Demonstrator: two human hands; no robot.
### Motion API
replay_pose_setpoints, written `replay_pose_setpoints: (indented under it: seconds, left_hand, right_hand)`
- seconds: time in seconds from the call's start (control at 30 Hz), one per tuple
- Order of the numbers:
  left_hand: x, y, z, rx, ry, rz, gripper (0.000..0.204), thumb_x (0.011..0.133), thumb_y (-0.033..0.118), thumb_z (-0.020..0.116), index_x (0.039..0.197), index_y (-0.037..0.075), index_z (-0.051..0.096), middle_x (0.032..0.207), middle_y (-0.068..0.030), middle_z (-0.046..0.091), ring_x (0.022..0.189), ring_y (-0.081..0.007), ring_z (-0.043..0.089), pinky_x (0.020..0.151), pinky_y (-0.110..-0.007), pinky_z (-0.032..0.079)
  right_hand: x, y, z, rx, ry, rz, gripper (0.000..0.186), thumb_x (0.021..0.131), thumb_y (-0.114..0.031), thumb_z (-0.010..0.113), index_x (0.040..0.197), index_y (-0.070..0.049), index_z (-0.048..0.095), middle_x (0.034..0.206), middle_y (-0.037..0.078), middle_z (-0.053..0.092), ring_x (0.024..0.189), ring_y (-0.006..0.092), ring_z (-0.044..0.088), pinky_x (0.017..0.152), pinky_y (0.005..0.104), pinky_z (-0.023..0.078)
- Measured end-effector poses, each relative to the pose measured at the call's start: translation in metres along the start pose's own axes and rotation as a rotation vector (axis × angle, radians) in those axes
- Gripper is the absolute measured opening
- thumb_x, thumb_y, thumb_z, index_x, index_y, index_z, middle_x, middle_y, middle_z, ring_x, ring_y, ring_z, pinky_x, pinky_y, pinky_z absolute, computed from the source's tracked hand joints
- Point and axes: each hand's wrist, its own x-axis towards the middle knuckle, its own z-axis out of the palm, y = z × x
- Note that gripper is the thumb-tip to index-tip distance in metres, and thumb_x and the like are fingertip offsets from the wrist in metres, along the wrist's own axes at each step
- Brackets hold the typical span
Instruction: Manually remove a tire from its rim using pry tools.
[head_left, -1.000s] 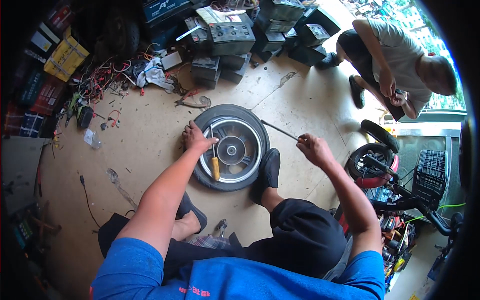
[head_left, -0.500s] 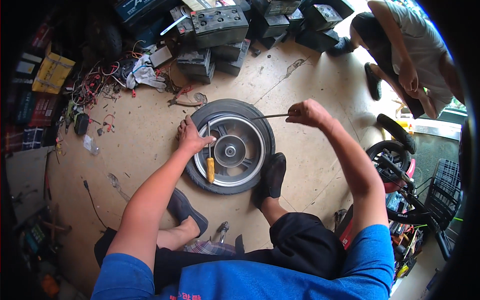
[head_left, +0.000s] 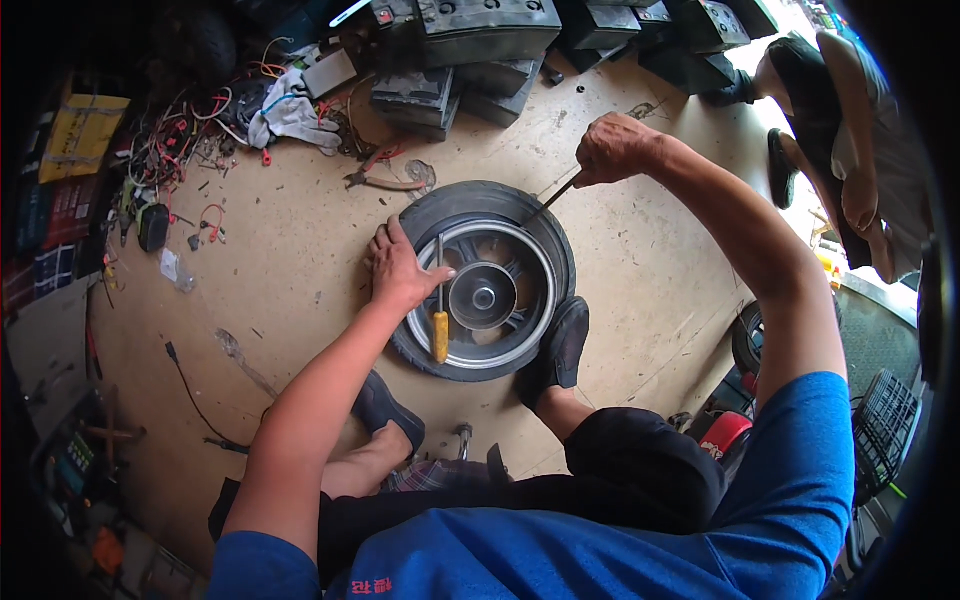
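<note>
A black tire (head_left: 450, 205) on a silver spoked wheel rim (head_left: 548, 310) lies flat on the floor between my feet. My left hand (head_left: 400, 268) grips the tire's left side, fingers curled over the rubber and thumb stretched across the shaft of a yellow-handled screwdriver (head_left: 441, 338). That screwdriver lies over the rim's left edge, its tip near the tire bead. My right hand (head_left: 618, 152) is closed round a thin metal tire lever (head_left: 553, 204), raised beyond the wheel at the upper right. The lever slants down to the rim's upper-right edge; its handle end is hidden in my fist.
My right shoe (head_left: 560, 345) touches the tire. Pliers (head_left: 385, 180) lie beyond it, near tangled wires (head_left: 200, 130) and a grey glove (head_left: 295, 110). Stacked black batteries (head_left: 490, 35) stand at the back. Another person's arm (head_left: 855, 150) shows at the upper right, above a bike basket (head_left: 885, 430).
My right hand has moved up and away, tilting the lever from nearly level to a steep slant. The left hand stays on the tire. The whole view has shifted slightly.
</note>
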Motion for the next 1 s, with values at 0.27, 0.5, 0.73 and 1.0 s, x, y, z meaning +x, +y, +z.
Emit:
replay_pose_setpoints:
  seconds: [0.27,0.5,0.73,1.0]
  left_hand:
    - [-0.007,0.006,-0.014,-0.017,-0.059,-0.067,0.126,0.063,0.038,0.094,0.154,-0.003,0.016,0.152,-0.0298,0.034,0.142,-0.0454,0.033,0.119,-0.052,0.029]
    - [-0.006,-0.002,-0.013,0.012,-0.029,-0.060,0.124,0.065,0.045,0.091,0.156,0.002,0.017,0.153,-0.0255,0.035,0.142,-0.0424,0.035,0.116,-0.060,0.031]
    - [-0.009,0.007,-0.016,-0.031,-0.097,-0.067,0.123,0.065,0.042,0.092,0.155,0.001,0.018,0.154,-0.0279,0.033,0.142,-0.0447,0.032,0.118,-0.059,0.028]
    - [-0.005,0.001,-0.009,0.006,-0.060,-0.064,0.126,0.066,0.044,0.092,0.156,0.003,0.015,0.157,-0.0263,0.028,0.144,-0.0454,0.030,0.116,-0.062,0.029]
  right_hand:
    - [-0.037,-0.123,-0.008,-0.054,-0.084,0.460,0.038,0.089,-0.048,0.069,0.084,-0.011,0.078,0.082,0.011,0.074,0.080,0.0298,0.074,0.063,0.0422,0.056]
    - [-0.008,-0.069,-0.018,0.630,-0.664,0.488,0.026,0.093,-0.027,0.065,0.092,-0.003,0.074,0.078,0.009,0.070,0.058,0.0205,0.062,0.053,0.0356,0.050]
    - [-0.062,-0.076,0.019,1.809,-0.607,0.828,0.018,0.092,-0.017,0.071,0.080,-0.008,0.063,0.062,-0.004,0.052,0.045,0.0045,0.038,0.039,0.0219,0.028]
    - [-0.068,-0.174,0.016,1.573,-0.119,1.046,0.025,0.088,-0.017,0.072,0.071,-0.004,0.061,0.060,0.001,0.051,0.045,0.0092,0.040,0.040,0.0282,0.027]
